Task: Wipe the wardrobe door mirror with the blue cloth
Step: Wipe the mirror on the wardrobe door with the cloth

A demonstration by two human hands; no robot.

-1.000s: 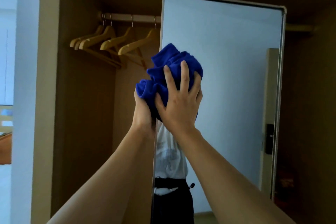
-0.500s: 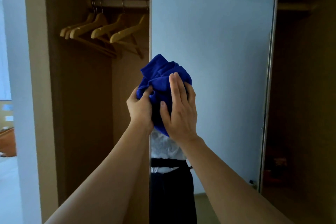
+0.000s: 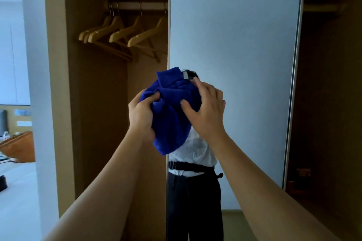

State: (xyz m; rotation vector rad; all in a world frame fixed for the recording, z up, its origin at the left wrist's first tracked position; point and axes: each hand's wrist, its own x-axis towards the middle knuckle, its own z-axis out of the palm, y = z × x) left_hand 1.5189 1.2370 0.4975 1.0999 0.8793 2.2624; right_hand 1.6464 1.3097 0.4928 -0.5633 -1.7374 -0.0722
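The tall wardrobe door mirror (image 3: 244, 64) stands upright in a pale frame, filling the middle and right of the view. A bunched blue cloth (image 3: 172, 111) is held in front of the mirror's left edge at mid height. My left hand (image 3: 142, 117) grips the cloth's left side. My right hand (image 3: 207, 109) lies over its right side, fingers spread on the fabric. Whether the cloth touches the glass I cannot tell. The mirror reflects a person in a white top and dark trousers below the cloth.
Left of the mirror the wardrobe is open, with several wooden hangers (image 3: 121, 33) on a rail (image 3: 137, 6). A beige side panel (image 3: 56, 84) stands further left. At far left lie a white bed (image 3: 17, 191) and a brown chair (image 3: 19, 146). Dark wardrobe space lies right of the mirror.
Both hands and the cloth have come down the mirror's left side from near the top to mid height. The cloth hangs more loosely, and my right hand has shifted rightward on it.
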